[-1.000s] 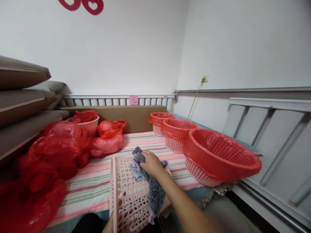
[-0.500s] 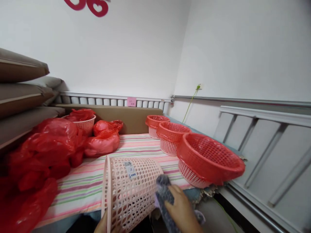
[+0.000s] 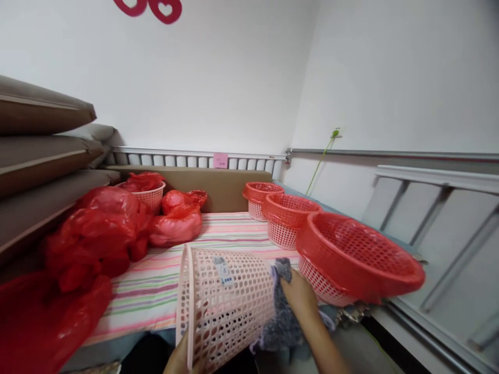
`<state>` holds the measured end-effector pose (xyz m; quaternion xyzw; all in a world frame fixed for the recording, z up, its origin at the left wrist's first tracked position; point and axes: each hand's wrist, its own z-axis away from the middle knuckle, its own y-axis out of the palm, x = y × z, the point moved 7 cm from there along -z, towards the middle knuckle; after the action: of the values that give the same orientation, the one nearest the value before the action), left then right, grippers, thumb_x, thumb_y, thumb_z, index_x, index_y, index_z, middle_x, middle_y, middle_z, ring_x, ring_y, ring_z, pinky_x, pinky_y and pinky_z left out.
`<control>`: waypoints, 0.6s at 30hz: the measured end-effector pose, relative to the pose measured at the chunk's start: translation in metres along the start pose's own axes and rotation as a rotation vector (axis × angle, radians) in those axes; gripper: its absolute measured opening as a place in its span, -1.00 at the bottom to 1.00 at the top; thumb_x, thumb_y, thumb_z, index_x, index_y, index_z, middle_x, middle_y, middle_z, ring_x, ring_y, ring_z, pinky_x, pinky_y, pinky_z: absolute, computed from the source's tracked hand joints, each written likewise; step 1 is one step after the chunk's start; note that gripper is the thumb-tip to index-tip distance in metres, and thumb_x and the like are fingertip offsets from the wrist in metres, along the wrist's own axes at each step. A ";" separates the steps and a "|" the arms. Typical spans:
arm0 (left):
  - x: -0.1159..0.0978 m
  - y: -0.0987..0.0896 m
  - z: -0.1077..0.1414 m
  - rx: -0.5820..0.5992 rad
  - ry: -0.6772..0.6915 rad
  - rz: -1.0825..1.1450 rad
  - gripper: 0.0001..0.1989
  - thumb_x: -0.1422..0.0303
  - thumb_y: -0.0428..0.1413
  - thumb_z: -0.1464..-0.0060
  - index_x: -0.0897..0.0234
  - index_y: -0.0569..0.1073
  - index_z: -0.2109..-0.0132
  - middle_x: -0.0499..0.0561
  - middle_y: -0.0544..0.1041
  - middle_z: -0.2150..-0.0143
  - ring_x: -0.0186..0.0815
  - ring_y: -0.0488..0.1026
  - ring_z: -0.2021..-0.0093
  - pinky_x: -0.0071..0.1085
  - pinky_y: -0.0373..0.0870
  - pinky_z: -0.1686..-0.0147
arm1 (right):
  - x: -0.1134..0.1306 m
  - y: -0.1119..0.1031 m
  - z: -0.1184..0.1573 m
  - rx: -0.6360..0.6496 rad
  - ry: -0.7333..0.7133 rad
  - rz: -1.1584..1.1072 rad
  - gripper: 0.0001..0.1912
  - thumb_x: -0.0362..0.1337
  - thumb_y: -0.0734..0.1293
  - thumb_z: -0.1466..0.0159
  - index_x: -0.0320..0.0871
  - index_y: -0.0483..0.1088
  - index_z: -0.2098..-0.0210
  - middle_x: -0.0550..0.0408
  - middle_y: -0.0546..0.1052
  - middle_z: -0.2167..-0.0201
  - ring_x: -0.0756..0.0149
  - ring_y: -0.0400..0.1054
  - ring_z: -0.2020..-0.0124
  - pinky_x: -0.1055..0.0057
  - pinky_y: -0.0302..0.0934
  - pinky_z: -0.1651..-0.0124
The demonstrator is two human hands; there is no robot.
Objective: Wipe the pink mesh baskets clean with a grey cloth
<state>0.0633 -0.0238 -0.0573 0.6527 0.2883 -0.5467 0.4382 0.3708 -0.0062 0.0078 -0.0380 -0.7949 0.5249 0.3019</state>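
Observation:
A pale pink perforated basket [image 3: 234,306] lies tilted on its side at the lower middle, its rim to the left and a blue-and-white label on its wall. My left hand [image 3: 181,356] grips the rim from below, fingers partly hidden. At the basket's bottom end, my right hand [image 3: 298,291] is closed on a grey fuzzy cloth [image 3: 283,317], which rests against the base and hangs down below the hand.
Three baskets lined with red bags, the nearest largest [image 3: 351,259], line the right side. Red plastic bags [image 3: 97,239] heap at left, near another bagged basket [image 3: 150,197]. Stacked cushions [image 3: 42,150] stand far left. A metal railing [image 3: 436,182] is at right.
The cloth has moved up over the basket's base with my right hand and more of it hangs open. The view has shifted, so the surroundings appear farther right.

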 end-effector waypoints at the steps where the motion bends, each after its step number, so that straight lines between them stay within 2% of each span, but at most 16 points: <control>1: -0.001 0.001 0.000 0.006 0.020 -0.005 -0.16 0.07 0.27 0.16 0.23 0.20 -0.25 0.23 0.51 -0.04 0.10 0.26 -0.20 0.02 0.04 -0.24 | -0.006 -0.007 -0.001 0.008 0.010 -0.020 -0.71 -0.23 0.17 -0.24 -0.27 0.39 0.18 -0.17 0.49 0.23 0.05 0.36 0.12 0.23 0.20 0.07; 3: -0.002 0.005 -0.001 0.031 0.052 -0.007 -0.14 0.06 0.27 0.17 0.24 0.21 -0.25 0.24 0.51 -0.03 0.11 0.29 -0.18 0.03 0.06 -0.23 | 0.005 -0.026 0.005 -0.024 -0.054 -0.124 -0.71 -0.19 0.19 -0.22 -0.24 0.38 0.18 -0.13 0.49 0.23 0.08 0.37 0.14 0.26 0.20 0.08; 5: 0.000 0.008 -0.002 0.061 0.060 0.001 -0.16 0.05 0.27 0.16 0.22 0.21 -0.25 0.23 0.51 -0.04 0.09 0.32 -0.16 0.03 0.09 -0.21 | 0.040 -0.048 0.017 -0.100 -0.196 -0.257 -0.68 -0.18 0.21 -0.19 -0.21 0.36 0.12 -0.08 0.47 0.16 0.13 0.33 0.09 0.28 0.18 0.01; 7: 0.002 0.010 -0.002 0.079 0.050 0.040 -0.17 0.04 0.26 0.13 0.18 0.20 -0.26 0.22 0.49 -0.06 0.07 0.32 -0.16 0.01 0.12 -0.20 | 0.087 -0.061 0.031 -0.139 -0.338 -0.325 -0.62 -0.21 0.23 -0.17 -0.21 0.33 0.04 -0.06 0.44 0.10 0.15 0.28 0.03 0.28 0.14 -0.04; 9: 0.006 0.011 -0.002 0.080 0.022 0.106 -0.12 0.02 0.26 0.17 0.15 0.16 -0.27 0.22 0.48 -0.08 0.08 0.32 -0.16 0.03 0.17 -0.17 | 0.129 -0.057 0.043 -0.075 -0.440 -0.320 -0.62 -0.28 0.24 -0.14 -0.21 0.34 0.05 -0.05 0.44 0.11 0.14 0.26 0.03 0.27 0.12 -0.06; 11: 0.009 0.010 -0.003 0.064 -0.017 0.172 -0.04 -0.02 0.28 0.23 0.12 0.10 -0.29 0.22 0.45 -0.10 0.11 0.33 -0.14 0.05 0.23 -0.11 | 0.159 -0.039 0.055 0.041 -0.514 -0.261 -0.66 -0.38 0.23 -0.08 -0.20 0.39 0.13 -0.05 0.45 0.15 0.12 0.26 0.05 0.26 0.13 -0.04; 13: 0.012 0.008 -0.004 0.026 -0.047 0.215 0.02 -0.03 0.29 0.26 0.10 0.04 -0.31 0.23 0.42 -0.14 0.12 0.35 -0.13 0.04 0.27 -0.08 | 0.170 -0.020 0.068 0.118 -0.536 -0.197 -0.65 -0.45 0.22 -0.02 -0.20 0.41 0.20 -0.05 0.45 0.17 0.09 0.26 0.06 0.24 0.14 -0.02; 15: 0.012 0.004 -0.004 -0.019 -0.044 0.217 0.04 -0.02 0.30 0.27 0.12 0.04 -0.31 0.24 0.39 -0.16 0.11 0.36 -0.11 0.00 0.29 -0.07 | 0.167 -0.010 0.079 0.154 -0.527 -0.176 -0.63 -0.48 0.21 0.02 -0.20 0.41 0.22 -0.06 0.44 0.17 0.08 0.27 0.06 0.24 0.14 -0.01; 18: 0.010 0.001 -0.005 -0.033 -0.008 0.174 0.00 0.04 0.30 0.22 0.13 0.02 -0.31 0.23 0.35 -0.19 0.09 0.38 -0.09 -0.04 0.32 -0.04 | 0.154 -0.014 0.094 0.294 -0.546 -0.234 -0.63 -0.48 0.21 0.08 -0.17 0.43 0.27 -0.01 0.46 0.20 0.14 0.30 0.11 0.29 0.16 0.02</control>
<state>0.0687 -0.0203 -0.0662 0.6658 0.2377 -0.5044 0.4957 0.2003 -0.0307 0.0626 0.2397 -0.7612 0.5866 0.1383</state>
